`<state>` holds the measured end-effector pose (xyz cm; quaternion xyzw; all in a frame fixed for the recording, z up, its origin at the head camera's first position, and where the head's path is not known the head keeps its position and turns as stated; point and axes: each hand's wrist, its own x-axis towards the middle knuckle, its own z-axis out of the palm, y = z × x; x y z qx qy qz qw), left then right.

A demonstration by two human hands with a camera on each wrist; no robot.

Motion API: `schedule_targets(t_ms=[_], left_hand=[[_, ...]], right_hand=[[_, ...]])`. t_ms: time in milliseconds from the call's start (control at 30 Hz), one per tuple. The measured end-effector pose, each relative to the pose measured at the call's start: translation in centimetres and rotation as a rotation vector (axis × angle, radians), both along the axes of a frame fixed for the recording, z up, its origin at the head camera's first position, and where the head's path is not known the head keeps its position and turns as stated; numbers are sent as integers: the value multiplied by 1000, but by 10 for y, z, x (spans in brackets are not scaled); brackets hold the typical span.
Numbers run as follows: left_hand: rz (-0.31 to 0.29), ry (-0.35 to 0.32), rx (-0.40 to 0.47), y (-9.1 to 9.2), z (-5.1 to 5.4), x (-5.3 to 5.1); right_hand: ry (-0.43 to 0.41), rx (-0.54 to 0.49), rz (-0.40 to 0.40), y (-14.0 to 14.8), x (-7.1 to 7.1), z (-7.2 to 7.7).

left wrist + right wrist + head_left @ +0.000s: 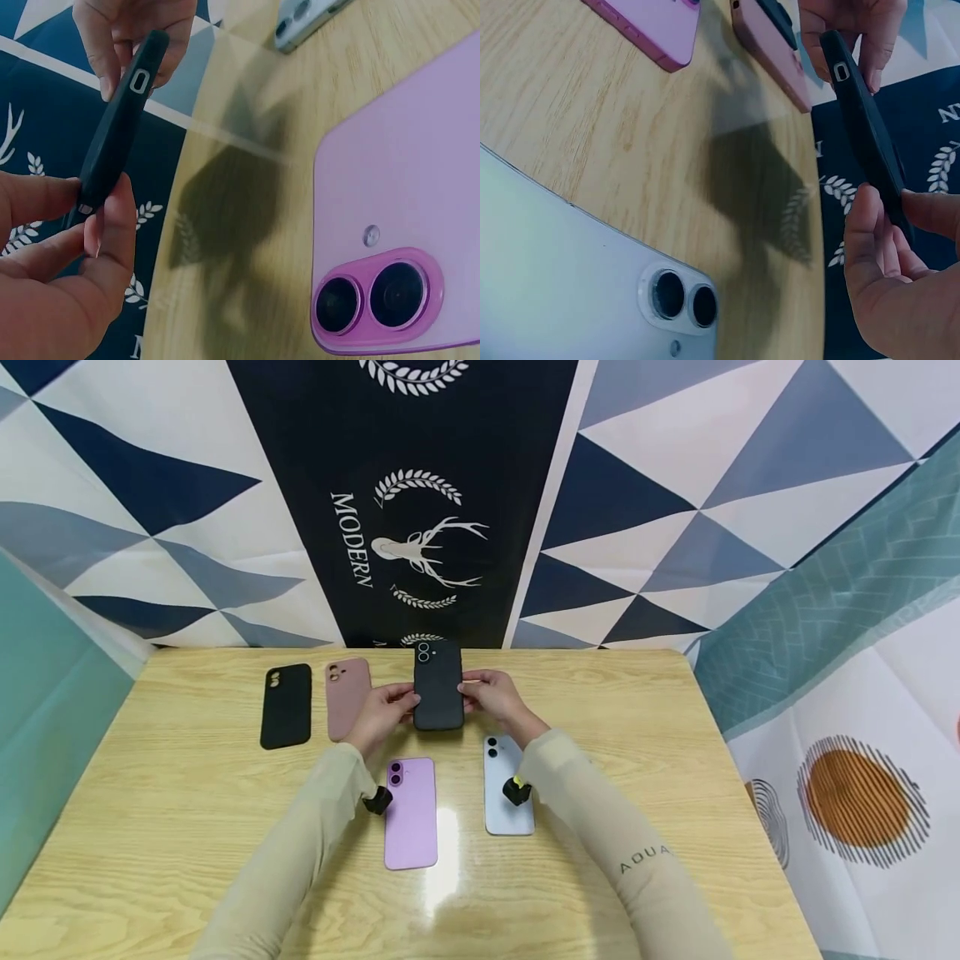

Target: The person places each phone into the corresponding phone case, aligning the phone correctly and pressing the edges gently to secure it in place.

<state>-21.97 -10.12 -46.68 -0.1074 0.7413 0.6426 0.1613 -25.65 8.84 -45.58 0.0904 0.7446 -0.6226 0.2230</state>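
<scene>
Both hands hold up a black phone case (438, 689) near the table's back edge; I cannot tell whether a phone is inside. My left hand (381, 714) pinches its left edge between thumb and fingers. On the opposite edge, my right hand (497, 697) grips it the same way. Both wrist views show the case (112, 142) edge-on, with a small port cutout in its end. Below the hands lie a pink-purple phone (410, 818) and a pale white-blue phone (504, 793), backs up, the latter partly hidden by the right wrist.
Left of the hands, a pink phone case (347, 697) and another black phone case (286, 706) lie on the wooden table (150, 810). A patterned cloth wall (300, 510) rises directly behind the table's back edge. Light glares off the tabletop between the phones.
</scene>
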Motion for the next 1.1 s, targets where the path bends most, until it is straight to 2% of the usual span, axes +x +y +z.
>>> schedule_targets(t_ms=[300,767,1100], left_hand=[[16,-5,-59,6,-12,-14],[58,-42,-96,6,-31,-23],[80,-37,-177,8,-36,-25]], right_hand=[[-22,12,-62,0,-11,-15],[-35,26,-70,-10,-19,-37],[-50,60,-77,-14,-23,-48]])
